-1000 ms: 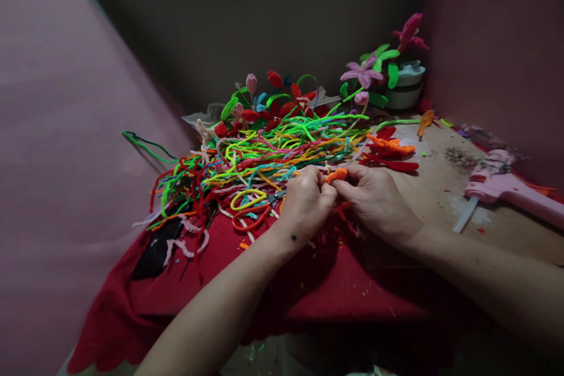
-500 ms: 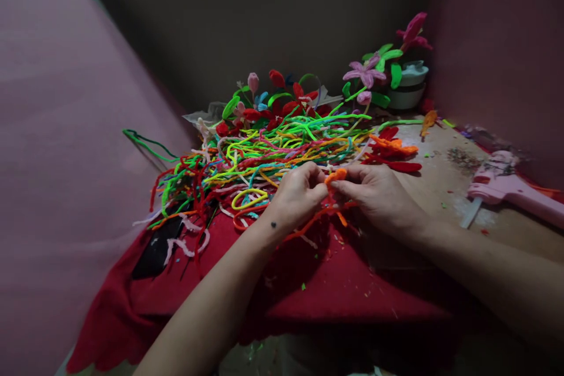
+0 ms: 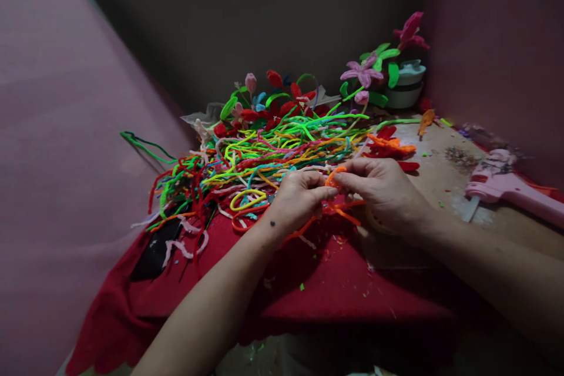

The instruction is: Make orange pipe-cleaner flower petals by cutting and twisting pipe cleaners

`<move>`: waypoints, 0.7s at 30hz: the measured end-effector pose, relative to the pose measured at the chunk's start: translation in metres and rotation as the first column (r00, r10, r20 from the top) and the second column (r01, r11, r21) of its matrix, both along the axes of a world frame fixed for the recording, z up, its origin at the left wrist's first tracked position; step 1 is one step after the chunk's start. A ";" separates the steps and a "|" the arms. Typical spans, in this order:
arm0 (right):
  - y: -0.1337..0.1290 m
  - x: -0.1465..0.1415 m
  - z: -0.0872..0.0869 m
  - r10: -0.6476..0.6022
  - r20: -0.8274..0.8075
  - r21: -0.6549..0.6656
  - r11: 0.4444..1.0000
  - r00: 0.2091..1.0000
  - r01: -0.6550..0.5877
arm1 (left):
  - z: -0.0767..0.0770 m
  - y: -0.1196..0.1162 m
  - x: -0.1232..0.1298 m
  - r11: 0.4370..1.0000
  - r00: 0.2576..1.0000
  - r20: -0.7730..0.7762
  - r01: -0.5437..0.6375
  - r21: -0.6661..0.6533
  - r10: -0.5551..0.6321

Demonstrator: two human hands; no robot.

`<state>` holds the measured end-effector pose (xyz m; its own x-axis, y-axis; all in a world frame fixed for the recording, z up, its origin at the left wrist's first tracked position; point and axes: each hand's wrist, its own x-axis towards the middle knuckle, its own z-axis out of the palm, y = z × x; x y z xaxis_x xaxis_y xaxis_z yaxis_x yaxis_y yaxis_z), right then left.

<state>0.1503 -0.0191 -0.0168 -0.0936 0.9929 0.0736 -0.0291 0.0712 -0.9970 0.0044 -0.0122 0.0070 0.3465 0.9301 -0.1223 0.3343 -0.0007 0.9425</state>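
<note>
Between my two hands is an orange pipe cleaner [image 3: 333, 178], bent into a small loop with loose ends trailing below. My left hand [image 3: 299, 197] pinches it from the left, thumb against the fingers. From the right, my right hand [image 3: 383, 191] pinches the same piece near the top of the loop. My fingers hide part of the bend. Just behind lies a big heap of coloured pipe cleaners [image 3: 286, 150]. Orange folded petals [image 3: 390, 145] and red ones rest beyond my right hand.
A pink glue gun [image 3: 502, 185] lies on a board [image 3: 445, 200] at the right. Fuzzy flowers [image 3: 363, 73] and a pale pot [image 3: 403, 91] stand at the back. A black flat object [image 3: 152, 255] lies at the left on the red cloth [image 3: 343, 299].
The orange loop has turned and opened a little between my fingertips, and one loose end has swung to the right. My left thumb reaches slightly farther right.
</note>
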 end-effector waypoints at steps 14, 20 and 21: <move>0.006 -0.002 -0.013 0.058 -0.271 -0.133 0.986 0.961 -0.098 | 0.005 0.000 -0.003 0.995 0.994 -0.052 0.095 -0.023 -0.096; 0.007 0.000 -0.008 0.052 -0.221 -0.121 0.989 0.974 -0.080 | 0.005 0.001 -0.007 0.989 0.998 0.004 0.069 -0.129 -0.070; 0.007 0.000 -0.008 0.066 -0.224 -0.115 0.989 0.972 -0.094 | 0.004 0.001 -0.007 0.990 0.998 0.007 0.066 -0.128 -0.065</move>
